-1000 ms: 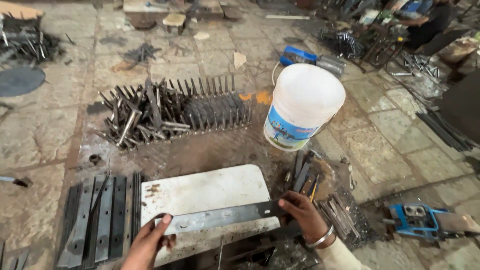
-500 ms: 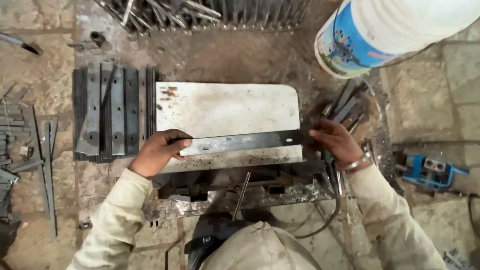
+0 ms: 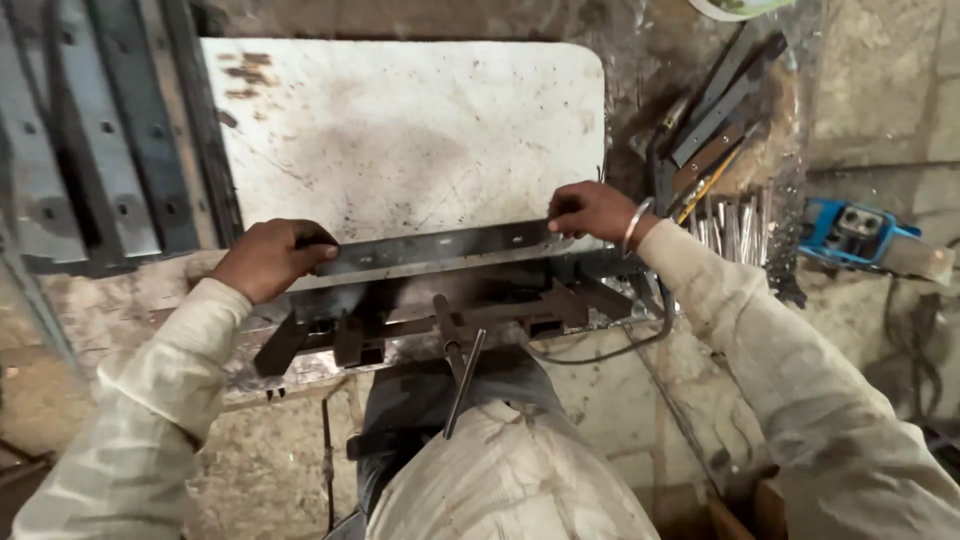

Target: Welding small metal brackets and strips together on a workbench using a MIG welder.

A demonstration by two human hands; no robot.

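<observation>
Both hands [image 3: 268, 258] [image 3: 590, 210] grip steel bar [image 3: 430, 250]; white plate [image 3: 400, 130] behind.

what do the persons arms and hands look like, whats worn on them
Both arms wear long, loose, pale beige sleeves, creased, grimy and stained. The left hand is bare, with no glove or jewellery showing. The right hand is bare too, with a thin silver metal bangle at the wrist.

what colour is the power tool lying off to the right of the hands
Blue, with a grey-white end; the power tool shows best in the head view, right of the right hand.
</observation>
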